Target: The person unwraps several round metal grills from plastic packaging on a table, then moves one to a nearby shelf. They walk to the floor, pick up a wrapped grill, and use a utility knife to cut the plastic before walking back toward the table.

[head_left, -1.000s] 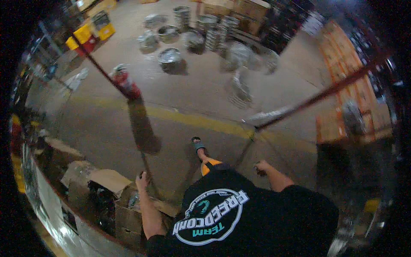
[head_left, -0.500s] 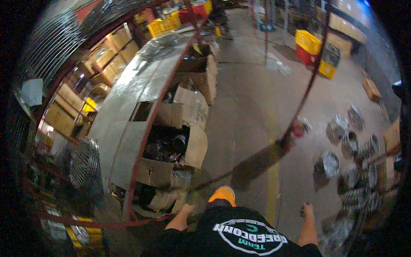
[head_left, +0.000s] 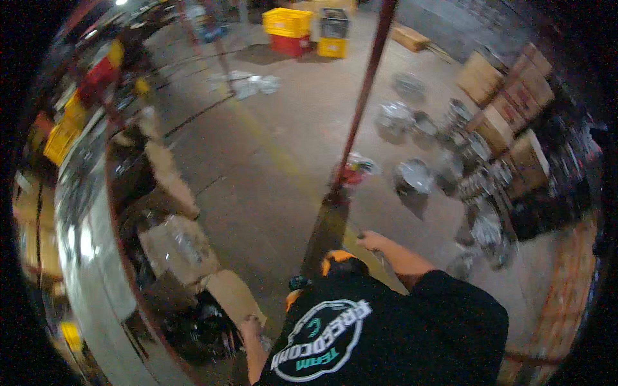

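Lower left of the frame: left hand [head_left: 251,327] hanging beside a cardboard carton [head_left: 232,293] as the view swings right

Across the middle of the frame, the concrete floor [head_left: 257,206] is now taking up more of the picture than half a second ago. The long workbench [head_left: 90,315] is curving down the left edge, having been nearer the centre. A slim red post [head_left: 362,109] is leaning through the upper centre. The shiny round metal pieces [head_left: 414,177] are now spreading over the upper right rather than crowding the right rim; they are seemingly keeping their arrangement. At the top, a yellow crate [head_left: 286,22] is resting on a red one [head_left: 290,45].

At lower left, the carton is lying with its flap outspread and dark contents showing beside it. The left hand is hanging at the flap's lower end; blur is hiding whether they are touching. The right hand [head_left: 369,241] is now reaching farther up the frame, over the floor, well apart from the metal pieces.

Its fingers seem to be curling loosely; whether they are holding anything small cannot be told. The left fingers are pointing up the frame, their spread and grasp unclear. So the turn seems to be changing the outlook, with nothing visibly being lifted.
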Available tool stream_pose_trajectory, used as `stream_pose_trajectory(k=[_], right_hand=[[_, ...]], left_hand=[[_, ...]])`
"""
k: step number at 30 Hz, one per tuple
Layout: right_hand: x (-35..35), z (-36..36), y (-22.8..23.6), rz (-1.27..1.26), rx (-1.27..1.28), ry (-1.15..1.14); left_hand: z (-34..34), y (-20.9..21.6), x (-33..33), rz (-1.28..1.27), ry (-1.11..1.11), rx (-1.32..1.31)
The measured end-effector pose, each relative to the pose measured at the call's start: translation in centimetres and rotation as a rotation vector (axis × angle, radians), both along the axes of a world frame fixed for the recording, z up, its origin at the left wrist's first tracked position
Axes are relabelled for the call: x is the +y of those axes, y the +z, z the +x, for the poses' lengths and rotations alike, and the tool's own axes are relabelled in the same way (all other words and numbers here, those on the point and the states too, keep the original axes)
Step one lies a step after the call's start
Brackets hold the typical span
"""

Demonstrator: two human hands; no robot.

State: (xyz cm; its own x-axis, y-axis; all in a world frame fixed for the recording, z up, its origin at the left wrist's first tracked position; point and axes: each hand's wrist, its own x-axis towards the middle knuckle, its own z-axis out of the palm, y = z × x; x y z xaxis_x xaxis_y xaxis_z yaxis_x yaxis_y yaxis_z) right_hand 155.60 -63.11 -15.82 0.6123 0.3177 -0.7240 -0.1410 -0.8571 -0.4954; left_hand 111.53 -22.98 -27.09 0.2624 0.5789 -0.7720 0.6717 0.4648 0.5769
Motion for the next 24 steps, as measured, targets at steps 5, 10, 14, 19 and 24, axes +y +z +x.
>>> stream_pose_trajectory(k=[5, 10, 14, 19, 24], right_hand=[[2.0, 7.4, -3.5, -0.052, -0.067, -0.052], [6.4, 17.0, -8.0, -0.195, 0.179, 0.118], [15.2, 24.1, -9.3, -0.252, 0.276, -0.101], [38.6, 36.7, -6.9, -0.060, -0.339, 0.512], [57.5, 45.6, 5.4, 0.577, -0.300, -0.015]], left_hand=[[12.6, 4.9, 14.3, -0.147, 0.240, -0.239], [22.4, 3.5, 22.0, 0.106, 0.330, 0.065], [25.1, 4.4, 25.2, 0.060, 0.364, -0.097], [30.3, 6.4, 28.6, 0.017, 0.128, -0.158], [33.7, 4.2, 38.1, 0.037, -0.038, 0.063]])
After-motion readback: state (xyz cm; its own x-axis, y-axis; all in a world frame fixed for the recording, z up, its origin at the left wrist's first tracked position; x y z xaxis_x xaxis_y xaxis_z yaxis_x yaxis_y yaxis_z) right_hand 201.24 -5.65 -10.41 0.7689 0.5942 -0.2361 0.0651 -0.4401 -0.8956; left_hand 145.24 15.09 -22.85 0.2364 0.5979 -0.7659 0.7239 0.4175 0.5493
